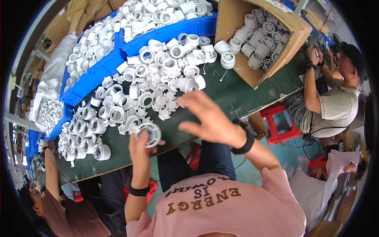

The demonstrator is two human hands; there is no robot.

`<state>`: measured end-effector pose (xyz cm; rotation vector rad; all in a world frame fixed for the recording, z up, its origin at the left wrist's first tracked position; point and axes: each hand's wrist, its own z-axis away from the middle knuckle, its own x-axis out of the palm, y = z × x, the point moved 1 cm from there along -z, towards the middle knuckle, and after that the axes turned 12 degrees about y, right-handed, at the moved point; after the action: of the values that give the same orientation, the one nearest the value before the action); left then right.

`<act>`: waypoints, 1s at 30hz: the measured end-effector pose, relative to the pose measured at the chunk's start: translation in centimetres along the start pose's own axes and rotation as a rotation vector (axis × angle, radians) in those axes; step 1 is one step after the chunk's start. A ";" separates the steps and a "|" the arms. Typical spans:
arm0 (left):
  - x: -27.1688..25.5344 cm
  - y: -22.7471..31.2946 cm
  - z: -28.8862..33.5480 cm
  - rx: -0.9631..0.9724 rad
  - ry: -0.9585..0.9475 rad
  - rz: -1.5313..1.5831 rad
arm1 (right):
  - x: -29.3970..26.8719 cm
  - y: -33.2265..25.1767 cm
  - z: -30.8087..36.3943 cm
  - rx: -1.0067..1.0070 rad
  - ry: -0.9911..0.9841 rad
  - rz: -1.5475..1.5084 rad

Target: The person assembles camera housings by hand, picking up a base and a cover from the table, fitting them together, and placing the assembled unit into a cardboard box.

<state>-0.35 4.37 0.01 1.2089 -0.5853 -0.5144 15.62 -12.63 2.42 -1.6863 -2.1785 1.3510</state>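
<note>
Above the table's near edge, my left hand (138, 155) grips a round white housing (156, 130) with a dark centre and a shiny ring facing up. My right hand (211, 123) hovers to its right, fingers spread and nothing in them. Just beyond those fingers lies a heap of small white caps (161, 103). Behind it, white plastic rings (170, 65) are piled loosely. Left of my left hand, several white housings with dark round centres (101, 151) stand together on the green table (227, 96).
Blue bins (169, 31) full of white parts line the back. A tilted cardboard box (290, 49) at right holds white cylindrical units with wires. Co-workers sit at the far right (335, 102) and lower left (59, 205). A red stool (278, 122) stands on the floor at right.
</note>
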 end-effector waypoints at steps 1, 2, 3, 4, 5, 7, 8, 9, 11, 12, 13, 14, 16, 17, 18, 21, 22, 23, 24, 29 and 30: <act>-2.6 -0.3 -0.5 0.012 0.092 -0.046 | -1.4 2.2 -1.0 -0.019 0.094 0.210; -5.6 -0.7 -1.0 0.028 0.193 -0.093 | -2.9 4.8 -2.1 -0.041 0.191 0.411; -8.3 -0.5 -1.4 0.022 0.220 -0.189 | -4.4 7.2 -2.7 0.019 0.267 0.668; -10.8 0.0 -1.3 0.017 0.259 -0.289 | -5.8 10.2 -3.3 0.009 0.288 0.835; -12.6 0.1 -1.2 0.041 0.323 -0.360 | -6.9 13.2 -3.3 -0.024 0.324 0.874; -15.5 0.2 -2.5 0.049 0.396 -0.467 | -7.7 17.4 -3.1 0.192 0.196 0.851; -16.9 0.2 -2.8 0.033 0.448 -0.577 | -7.3 18.1 -3.2 0.215 0.240 0.763; -18.1 0.0 -3.6 0.121 0.482 -0.656 | -7.3 18.5 -3.0 0.171 0.282 0.773; -19.6 0.5 -4.4 0.270 0.564 -0.872 | -6.5 18.5 -2.9 0.167 0.308 0.659; -19.7 1.8 -4.6 0.265 0.606 -1.089 | -6.1 18.2 -3.0 0.113 0.332 0.656; -19.5 2.7 -5.0 0.270 0.617 -1.092 | -6.0 18.3 -3.1 0.108 0.336 0.645; -19.2 3.6 -5.5 0.416 0.657 -1.376 | -6.1 18.6 -3.3 0.128 0.338 0.635; -17.3 6.3 -7.4 0.589 0.684 -1.656 | -6.3 18.5 -3.6 0.149 0.361 0.633; -15.4 8.3 -8.5 0.692 0.673 -1.540 | -6.5 18.0 -3.7 0.256 0.365 0.596; -13.6 10.0 -9.7 0.787 0.669 -1.428 | -6.1 17.6 -3.8 0.359 0.365 0.545; -8.5 13.3 -17.0 0.983 0.514 -1.207 | -5.5 15.2 -2.0 0.334 0.501 0.409; -7.7 13.7 -20.3 1.061 0.450 -1.166 | -5.1 14.1 -1.0 0.390 0.507 0.339; -7.1 14.1 -23.9 1.158 0.412 -1.155 | -4.6 11.6 -0.8 0.425 0.494 0.234; -6.4 14.3 -27.8 1.254 0.362 -1.136 | -4.1 10.1 0.1 0.438 0.473 0.206; -4.0 14.6 -43.2 1.016 0.475 -1.367 | -1.9 6.6 3.5 0.376 0.376 0.282; -3.6 14.7 -45.0 0.832 0.482 -1.450 | -1.5 6.7 4.1 0.421 0.372 0.301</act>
<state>27.68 42.61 2.61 2.3973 0.7111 -1.1694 19.02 -16.17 -3.92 -1.9419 -1.3733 1.3038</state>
